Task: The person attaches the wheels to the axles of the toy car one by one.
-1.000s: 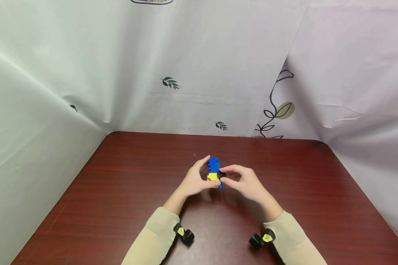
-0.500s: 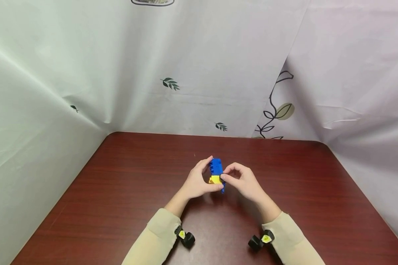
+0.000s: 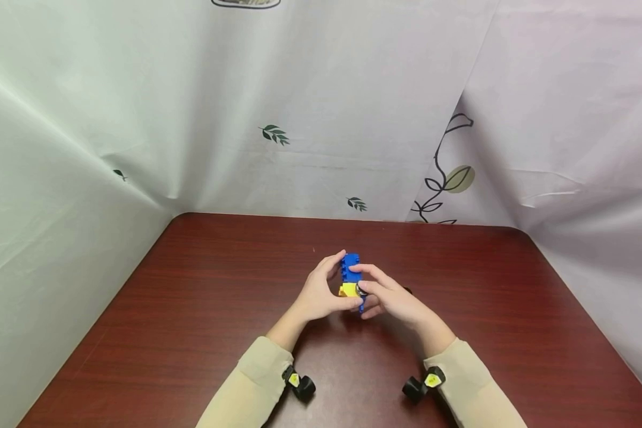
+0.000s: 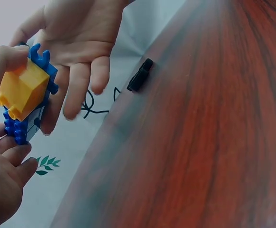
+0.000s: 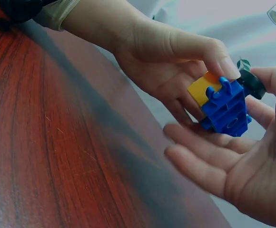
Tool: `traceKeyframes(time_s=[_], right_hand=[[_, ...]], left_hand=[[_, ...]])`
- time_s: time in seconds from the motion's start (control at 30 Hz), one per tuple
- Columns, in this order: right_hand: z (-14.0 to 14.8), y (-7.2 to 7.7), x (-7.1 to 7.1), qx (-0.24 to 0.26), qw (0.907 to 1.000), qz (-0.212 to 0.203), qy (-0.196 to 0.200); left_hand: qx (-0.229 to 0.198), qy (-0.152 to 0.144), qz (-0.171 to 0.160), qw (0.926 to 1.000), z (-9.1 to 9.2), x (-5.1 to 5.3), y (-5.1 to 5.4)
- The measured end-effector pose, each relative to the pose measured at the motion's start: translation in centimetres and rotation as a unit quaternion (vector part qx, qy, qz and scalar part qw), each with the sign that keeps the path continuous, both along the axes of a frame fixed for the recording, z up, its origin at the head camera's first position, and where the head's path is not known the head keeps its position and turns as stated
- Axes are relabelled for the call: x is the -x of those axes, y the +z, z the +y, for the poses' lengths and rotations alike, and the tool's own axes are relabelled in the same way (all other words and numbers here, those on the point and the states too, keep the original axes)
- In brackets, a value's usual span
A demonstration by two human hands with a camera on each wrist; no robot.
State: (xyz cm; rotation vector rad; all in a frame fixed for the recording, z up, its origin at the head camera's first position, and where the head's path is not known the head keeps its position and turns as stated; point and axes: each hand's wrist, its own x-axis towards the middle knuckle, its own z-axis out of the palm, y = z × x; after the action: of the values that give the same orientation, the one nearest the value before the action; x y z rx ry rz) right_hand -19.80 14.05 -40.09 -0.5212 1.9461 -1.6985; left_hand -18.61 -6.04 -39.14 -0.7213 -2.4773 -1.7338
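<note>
My left hand (image 3: 318, 294) grips a small toy of blue and yellow building blocks (image 4: 26, 88), its thumb on the yellow block. Blue hooks stick out of one end in both wrist views. A round black wheel (image 5: 252, 84) sits against the toy's side. My right hand (image 3: 398, 300) has its thumb on this wheel, with the index finger reaching across the blue part (image 3: 351, 260). The right hand's other fingers (image 4: 76, 90) stretch out, apart from the toy. The toy is held above the table, and the right hand partly covers it in the head view.
The dark red wooden table (image 3: 219, 285) fills the lower view. A small black piece (image 4: 140, 75) lies on it beyond the right hand, mostly hidden in the head view (image 3: 408, 290). Pale leaf-printed cloth (image 3: 321, 119) hangs behind the table.
The toy and left hand have shifted slightly right. My right hand has gone from pinching the black wheel with bunched fingers to spreading them, the index finger now over the blue part.
</note>
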Motion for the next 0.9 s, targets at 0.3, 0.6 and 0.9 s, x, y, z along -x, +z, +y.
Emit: traceKeyframes(time_s=[0.3, 0.6, 0.9], right_hand=[[-0.44, -0.44, -0.10, 0.115, 0.9924, -0.044, 0.002], [-0.61, -0.87, -0.17, 0.142, 0.9895, -0.026, 0.002], [-0.57, -0.91, -0.24, 0.154, 0.9877, -0.022, 0.011]], left_hand=[[-0.006, -0.006, -0.001, 1.0000, -0.05, -0.05, 0.28], [-0.007, -0.009, 0.008, 0.9999, -0.15, 0.02, 0.35], [-0.001, -0.004, 0.010, 0.9999, -0.21, -0.04, 0.45]])
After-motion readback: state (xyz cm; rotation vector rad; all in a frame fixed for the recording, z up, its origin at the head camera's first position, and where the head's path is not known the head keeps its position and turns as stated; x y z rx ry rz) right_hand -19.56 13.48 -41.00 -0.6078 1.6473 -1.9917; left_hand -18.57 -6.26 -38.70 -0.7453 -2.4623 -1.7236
